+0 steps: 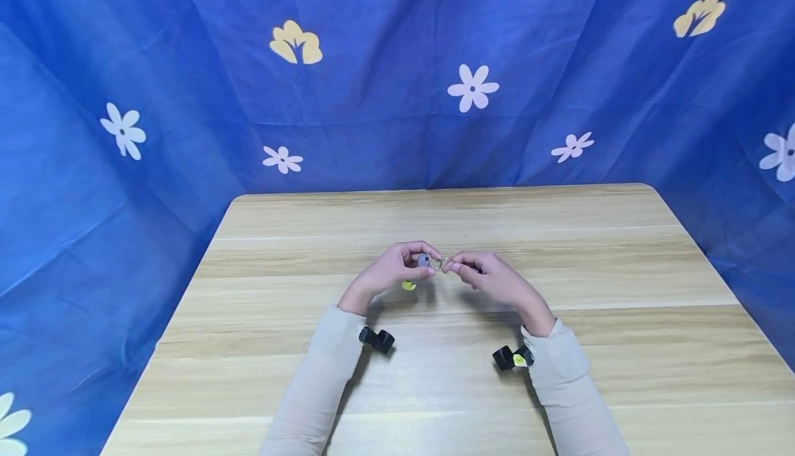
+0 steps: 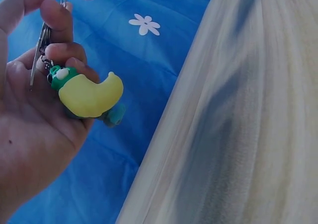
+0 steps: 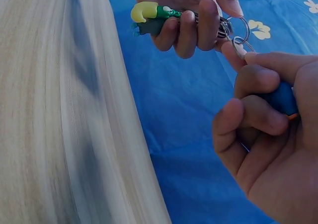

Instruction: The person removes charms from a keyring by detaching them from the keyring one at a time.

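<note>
Above the table, my left hand (image 1: 397,268) grips a bunch of keys (image 2: 37,60) on a metal ring (image 3: 248,29). From its curled fingers hangs a charm with a yellow, banana-shaped body (image 2: 92,97) and a green head (image 2: 60,77); a dark teal piece (image 3: 148,27) hangs beside it. My right hand (image 1: 491,279) pinches a second metal ring, linked with the first, between thumb and forefinger. Tucked under that hand's other curled fingers is a blue object (image 3: 283,101) with an orange edge, mostly hidden by the palm and fingers.
The light wood-grain table (image 1: 435,387) reaches out under both arms. Behind it and at the sides hangs a blue cloth (image 1: 385,97) printed with flowers. Black wrist camera mounts (image 1: 385,341) stick out from both sleeves, inward over the table.
</note>
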The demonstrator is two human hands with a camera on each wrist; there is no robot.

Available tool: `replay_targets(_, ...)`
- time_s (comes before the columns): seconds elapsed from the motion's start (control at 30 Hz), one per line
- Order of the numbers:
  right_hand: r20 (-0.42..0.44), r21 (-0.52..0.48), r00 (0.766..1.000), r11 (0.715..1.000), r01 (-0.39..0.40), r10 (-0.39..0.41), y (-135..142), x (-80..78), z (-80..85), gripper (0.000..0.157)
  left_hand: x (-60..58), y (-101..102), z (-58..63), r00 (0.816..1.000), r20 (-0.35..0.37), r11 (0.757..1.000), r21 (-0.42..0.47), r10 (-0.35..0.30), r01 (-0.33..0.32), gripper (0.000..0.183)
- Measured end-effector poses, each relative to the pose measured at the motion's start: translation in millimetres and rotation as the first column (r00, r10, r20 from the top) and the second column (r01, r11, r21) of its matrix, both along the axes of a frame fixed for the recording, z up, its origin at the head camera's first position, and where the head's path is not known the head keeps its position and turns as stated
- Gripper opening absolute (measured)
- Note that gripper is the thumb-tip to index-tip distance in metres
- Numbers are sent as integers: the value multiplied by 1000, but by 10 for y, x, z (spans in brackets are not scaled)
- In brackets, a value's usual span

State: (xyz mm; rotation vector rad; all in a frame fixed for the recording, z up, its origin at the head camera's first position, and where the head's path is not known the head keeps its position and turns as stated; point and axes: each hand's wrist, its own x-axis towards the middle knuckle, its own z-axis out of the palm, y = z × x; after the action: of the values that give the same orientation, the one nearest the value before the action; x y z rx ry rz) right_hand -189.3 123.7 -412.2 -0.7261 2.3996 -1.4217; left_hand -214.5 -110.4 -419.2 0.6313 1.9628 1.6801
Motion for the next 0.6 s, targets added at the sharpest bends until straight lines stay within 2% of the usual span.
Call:
replay_targets(0.43,3,8,998,998,-67,67,-23,33,2,21,18,23,-15,1000,-17,999,-28,17,-17,25)
replay_targets(0.6,-26,10,997,997,-71,71,-41,38,-10,20,17,25,-19,999,-31,999,-34,27,-28,23)
